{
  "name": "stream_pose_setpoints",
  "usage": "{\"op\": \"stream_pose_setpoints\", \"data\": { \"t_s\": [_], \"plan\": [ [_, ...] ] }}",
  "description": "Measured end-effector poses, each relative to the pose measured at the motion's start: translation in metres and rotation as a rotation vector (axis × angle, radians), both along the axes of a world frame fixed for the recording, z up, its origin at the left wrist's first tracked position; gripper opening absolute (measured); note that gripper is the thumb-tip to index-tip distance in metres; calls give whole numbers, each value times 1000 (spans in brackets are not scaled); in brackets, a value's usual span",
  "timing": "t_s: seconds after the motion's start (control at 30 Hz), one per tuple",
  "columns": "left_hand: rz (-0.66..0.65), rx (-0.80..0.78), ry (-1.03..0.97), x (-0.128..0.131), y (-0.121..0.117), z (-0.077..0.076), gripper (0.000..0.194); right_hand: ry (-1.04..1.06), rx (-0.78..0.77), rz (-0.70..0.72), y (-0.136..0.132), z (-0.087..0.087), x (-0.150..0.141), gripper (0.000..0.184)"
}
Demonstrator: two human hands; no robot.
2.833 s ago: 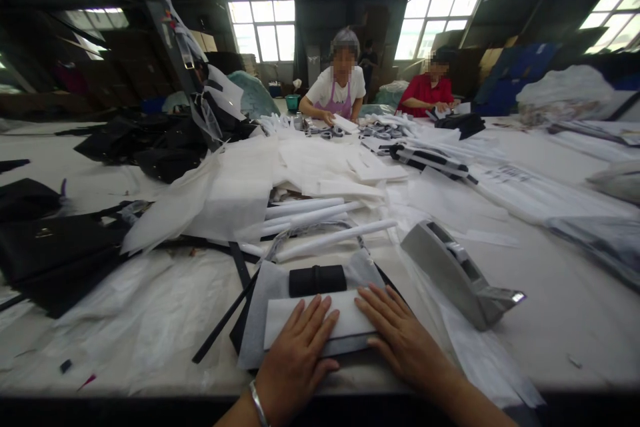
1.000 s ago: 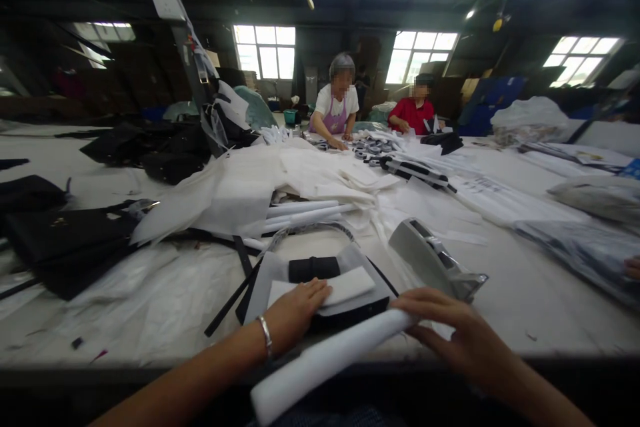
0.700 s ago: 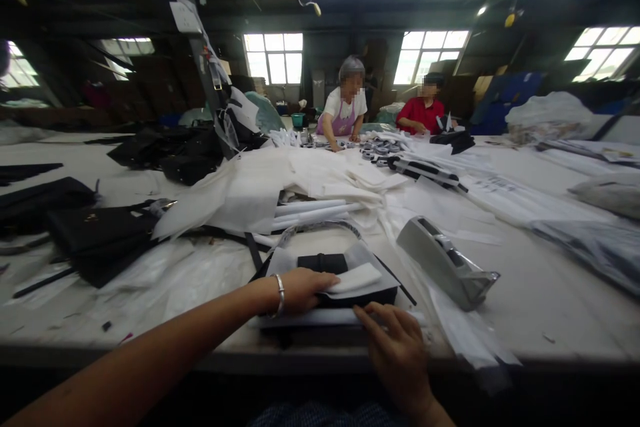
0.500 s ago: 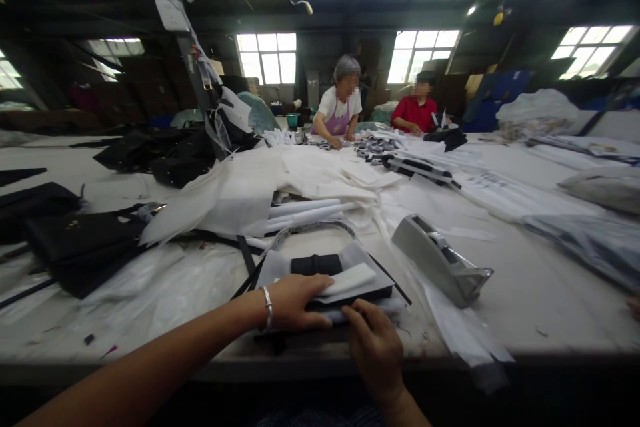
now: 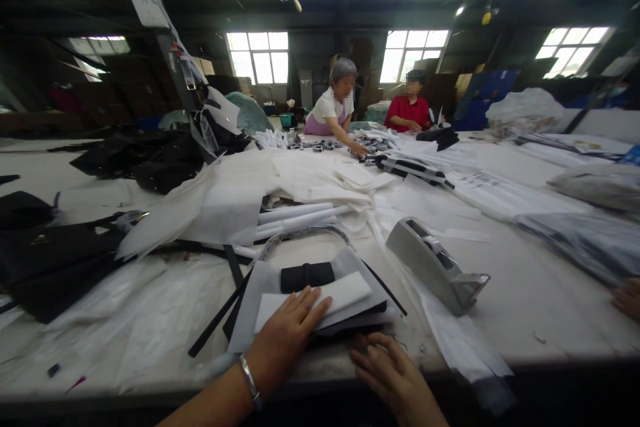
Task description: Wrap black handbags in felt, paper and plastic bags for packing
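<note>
A black handbag (image 5: 370,311) lies flat in front of me, mostly covered by a pale sheet of wrapping paper (image 5: 253,285). Its wrapped handle (image 5: 305,232) arches away from me. On the paper rest a black folded piece with a band around it (image 5: 306,276) and a white padding strip (image 5: 350,290). With its fingers extended, my left hand (image 5: 290,327) lies on the strip. My right hand (image 5: 387,370), slightly blurred, is beside the bag's near edge with fingers spread and nothing in them.
A grey tape dispenser (image 5: 430,263) stands to the right. White sheets (image 5: 220,193) and rolled tubes (image 5: 295,217) cover the middle. Black bags (image 5: 65,260) lie at left. Two people work across the table; another person's hand (image 5: 627,298) shows at the right edge.
My left hand has turned and now lies flatter on the white strip. The right hand has released the bag's near edge and drawn back, opening. Across the table, one person's arm has stretched rightward.
</note>
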State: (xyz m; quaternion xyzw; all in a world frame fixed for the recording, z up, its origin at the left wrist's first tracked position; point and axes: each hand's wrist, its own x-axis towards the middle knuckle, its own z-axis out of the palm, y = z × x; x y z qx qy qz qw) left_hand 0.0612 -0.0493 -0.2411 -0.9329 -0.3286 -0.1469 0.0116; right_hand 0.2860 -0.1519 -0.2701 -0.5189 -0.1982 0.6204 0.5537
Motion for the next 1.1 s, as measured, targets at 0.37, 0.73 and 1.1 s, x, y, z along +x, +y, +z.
{"op": "stream_pose_setpoints", "data": {
  "t_s": [0.37, 0.73, 1.1],
  "plan": [
    [-17, -19, -37, 0, 5, 2, 75, 487, -96, -122, 12, -19, -15, 49],
    [-61, -43, -69, -23, 8, 8, 76, 280, -7, -45, 27, 7, -53, 38],
    [-81, 165, 54, -14, 1, -10, 76, 392, -201, -91, 40, 39, -62, 77]
  ]
}}
